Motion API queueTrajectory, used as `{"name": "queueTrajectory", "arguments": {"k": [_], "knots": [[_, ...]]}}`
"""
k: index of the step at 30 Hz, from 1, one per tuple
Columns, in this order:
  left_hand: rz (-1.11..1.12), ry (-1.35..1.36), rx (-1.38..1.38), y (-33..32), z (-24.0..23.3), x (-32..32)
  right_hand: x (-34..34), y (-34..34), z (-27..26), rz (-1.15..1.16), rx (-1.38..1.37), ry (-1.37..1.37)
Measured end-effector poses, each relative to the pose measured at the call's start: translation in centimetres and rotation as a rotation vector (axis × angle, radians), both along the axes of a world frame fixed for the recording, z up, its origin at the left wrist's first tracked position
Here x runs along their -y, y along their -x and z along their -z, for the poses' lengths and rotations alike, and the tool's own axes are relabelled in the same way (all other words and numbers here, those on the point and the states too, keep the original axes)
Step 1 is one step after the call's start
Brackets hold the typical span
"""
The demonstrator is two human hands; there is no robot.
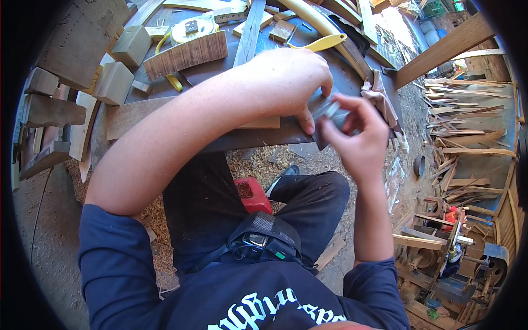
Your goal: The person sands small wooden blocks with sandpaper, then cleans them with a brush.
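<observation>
My left hand (299,80) reaches across the front of the worktable (255,140). Its thumb points down onto a dark flat piece (322,141) that juts past the table edge, and its forefinger curls nearby. Whether it grips anything is unclear. Facing it, my right hand (359,134) is blurred by motion. Between its thumb and fingers is a small pale, partly see-through object (331,109), too blurred to name. Just beyond my left hand lies a yellow-handled tool (321,42). A crumpled pale cloth (379,97) hangs over the table's right corner.
A tape measure (192,29) sits behind a striped-grain wood block (185,55). Several wood blocks (115,82) stand at left. A curved wooden piece (315,20) crosses the back. Wood shavings and a red plastic stool (253,198) are below. Scrap strips (466,107) and machinery (458,255) occupy the right.
</observation>
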State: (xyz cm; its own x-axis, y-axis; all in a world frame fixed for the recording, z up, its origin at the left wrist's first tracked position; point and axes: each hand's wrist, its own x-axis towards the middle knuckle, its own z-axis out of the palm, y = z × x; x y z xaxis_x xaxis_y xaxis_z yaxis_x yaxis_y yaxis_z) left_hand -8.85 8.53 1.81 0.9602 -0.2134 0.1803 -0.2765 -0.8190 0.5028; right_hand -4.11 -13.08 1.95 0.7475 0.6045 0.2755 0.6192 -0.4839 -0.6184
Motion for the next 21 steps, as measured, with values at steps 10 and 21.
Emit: {"name": "queueTrajectory", "arguments": {"k": [10, 21], "knots": [[-0.016, -0.009, 0.022, 0.1, 0.2, 0.0, -0.1, -0.6, -0.4, -0.064, 0.007, 0.019], [-0.015, 0.005, -0.019, 0.0, -0.1, 0.2, 1.5, -2.8, 1.1, -0.117, 0.079, -0.151]]}}
